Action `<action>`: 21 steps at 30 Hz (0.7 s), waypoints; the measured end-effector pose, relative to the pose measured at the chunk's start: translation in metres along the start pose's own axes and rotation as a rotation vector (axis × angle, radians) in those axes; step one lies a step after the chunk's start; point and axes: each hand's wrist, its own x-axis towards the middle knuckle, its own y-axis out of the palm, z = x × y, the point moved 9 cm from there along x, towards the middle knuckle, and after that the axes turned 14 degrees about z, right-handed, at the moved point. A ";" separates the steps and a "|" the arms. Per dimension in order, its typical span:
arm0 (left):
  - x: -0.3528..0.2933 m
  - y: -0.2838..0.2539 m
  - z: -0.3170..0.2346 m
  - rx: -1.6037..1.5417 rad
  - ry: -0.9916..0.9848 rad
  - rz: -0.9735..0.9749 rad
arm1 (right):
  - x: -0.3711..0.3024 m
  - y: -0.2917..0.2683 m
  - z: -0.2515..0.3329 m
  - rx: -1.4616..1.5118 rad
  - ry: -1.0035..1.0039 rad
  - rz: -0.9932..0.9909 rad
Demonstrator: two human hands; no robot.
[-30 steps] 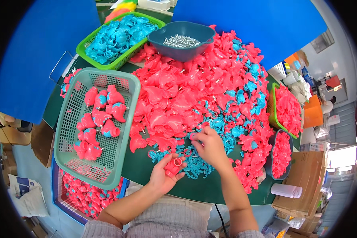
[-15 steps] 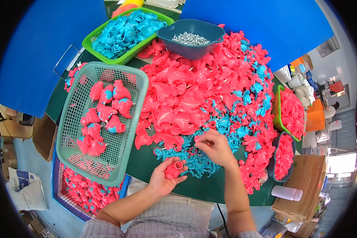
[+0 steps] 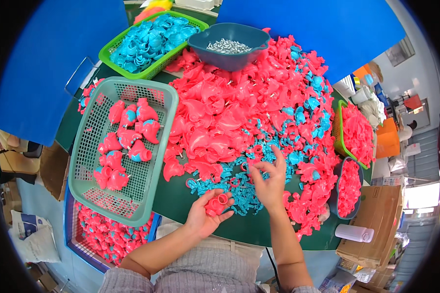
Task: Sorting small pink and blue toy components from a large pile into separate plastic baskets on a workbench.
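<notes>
My left hand [image 3: 204, 215] cradles a pink plastic part [image 3: 216, 204] with a round ring-like opening, palm up near the table's front edge. To its right, my right hand [image 3: 270, 183] reaches over a heap of small blue plastic pieces [image 3: 220, 188], index finger and thumb apart. No item shows clearly in it, though pink rings lie close to its fingertips. Beyond both hands spreads a big pile of glossy pink shell parts [image 3: 205, 132]. A grey-green basket [image 3: 156, 168] on the left holds several joined pink and blue pieces [image 3: 132, 136].
A dark bowl of small metal screws or pins [image 3: 215, 56] stands at the far side, beside a green basket of blue shells [image 3: 149, 44]. On the right are a green basket of pink parts [image 3: 358, 134], a dark tub [image 3: 348, 190] and a pale bottle [image 3: 354, 233]. Below left sits a filled crate [image 3: 110, 234].
My right hand's fingers have gone from a pinch to spread apart, and the index finger now points farther away from me. The left hand still holds the pink part.
</notes>
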 end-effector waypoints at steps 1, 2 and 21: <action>-0.002 0.000 0.001 -0.008 -0.005 0.002 | -0.001 -0.001 -0.008 0.098 0.008 -0.012; -0.002 0.000 0.002 -0.009 0.001 -0.003 | -0.001 -0.001 -0.012 0.104 0.006 -0.007; -0.018 -0.014 -0.003 -0.032 -0.025 -0.037 | -0.012 0.035 -0.018 0.276 0.007 0.204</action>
